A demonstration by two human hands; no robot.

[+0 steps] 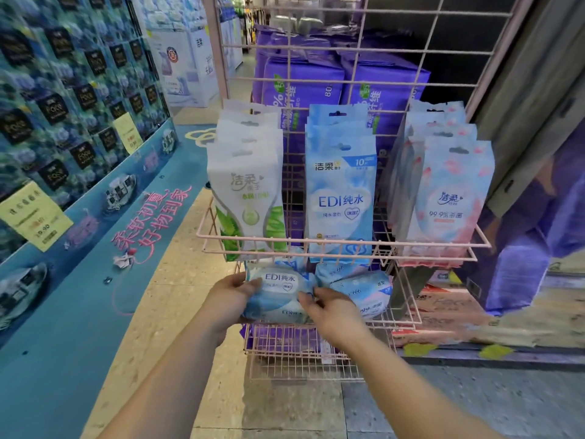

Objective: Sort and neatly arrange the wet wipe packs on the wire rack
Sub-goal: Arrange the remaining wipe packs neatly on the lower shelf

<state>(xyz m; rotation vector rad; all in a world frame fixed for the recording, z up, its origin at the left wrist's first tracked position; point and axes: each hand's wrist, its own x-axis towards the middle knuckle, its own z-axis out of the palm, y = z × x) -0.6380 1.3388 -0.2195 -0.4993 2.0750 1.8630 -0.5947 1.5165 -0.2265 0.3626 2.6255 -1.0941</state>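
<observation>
Between both hands [229, 301], blue pack [278, 294]

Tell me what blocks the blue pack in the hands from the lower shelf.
Nothing visible blocks it. The left hand and right hand hold the blue pack over the left part of the lower shelf. Two more packs lie touching its right side, so there is no room rightward.
</observation>
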